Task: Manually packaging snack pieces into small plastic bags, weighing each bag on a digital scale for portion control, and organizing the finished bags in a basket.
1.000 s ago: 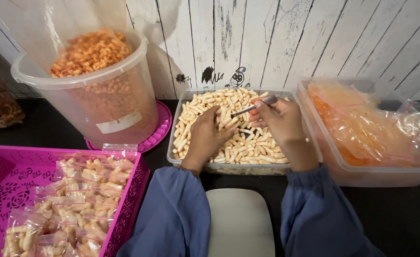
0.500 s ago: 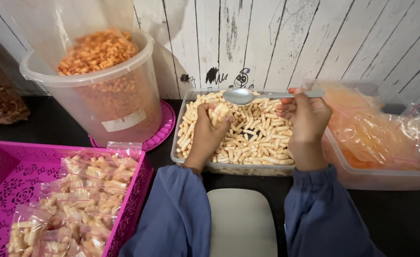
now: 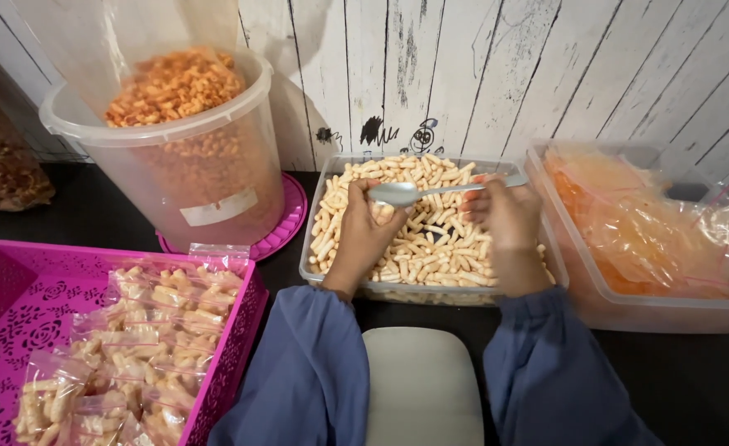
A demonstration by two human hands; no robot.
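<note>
Spoon [image 3: 406,194] over tub [image 3: 315,248] of snack sticks [image 3: 439,239]

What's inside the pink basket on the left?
The pink basket holds small clear bags of pale stick snacks, piled toward its right side. Its lower part runs out of frame, and whatever lies beneath the pile is covered.

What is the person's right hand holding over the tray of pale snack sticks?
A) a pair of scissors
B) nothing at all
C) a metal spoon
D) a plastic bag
C: the right hand grips the handle of a metal spoon, whose bowl sits by the left hand above the clear tray of snack sticks.
</note>
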